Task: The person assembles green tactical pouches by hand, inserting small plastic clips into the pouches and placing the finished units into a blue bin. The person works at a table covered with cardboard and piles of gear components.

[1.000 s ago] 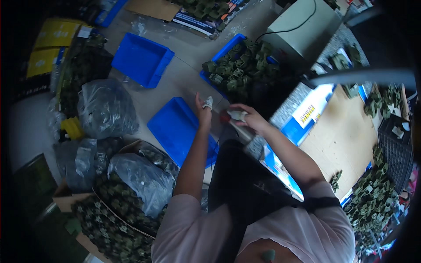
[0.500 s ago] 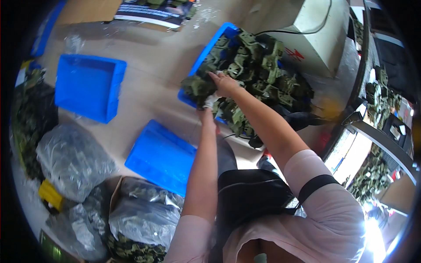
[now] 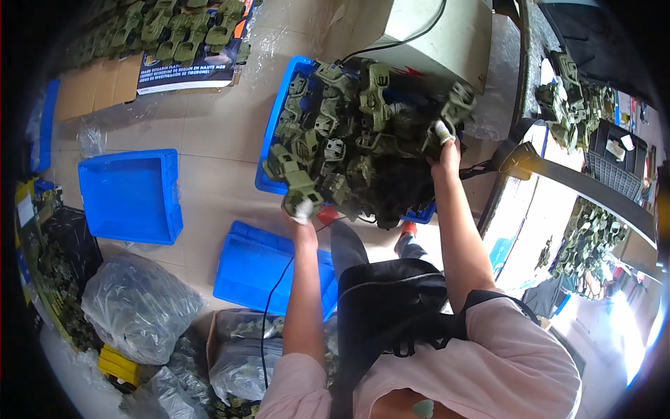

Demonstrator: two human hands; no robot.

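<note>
A blue crate (image 3: 267, 140) on the floor is heaped with olive-green moulded plastic parts (image 3: 373, 105). My left hand (image 3: 301, 214), with white wrapping on a finger, is closed round one green plastic part (image 3: 292, 174) at the crate's near left corner. Over the right side of the heap, my right hand (image 3: 447, 152) grips another green plastic part (image 3: 457, 105), slightly blurred; white wrapping shows on its thumb too. The lower fingers of both hands are partly hidden. Dark shadowed pieces fill the heap between my hands.
An open blue crate (image 3: 129, 199) and another blue crate (image 3: 269, 269) lie to the left. Stuffed plastic bags (image 3: 139, 304) sit lower left. Behind the heap stands a pale metal box (image 3: 433, 35) with a black cable. More green parts rest on cardboard (image 3: 98, 87) and the right-hand bench.
My hands, close together at the crate's left side before, have moved apart. The right went to the crate's far right side; each now holds a separate green part. The view has shifted.
</note>
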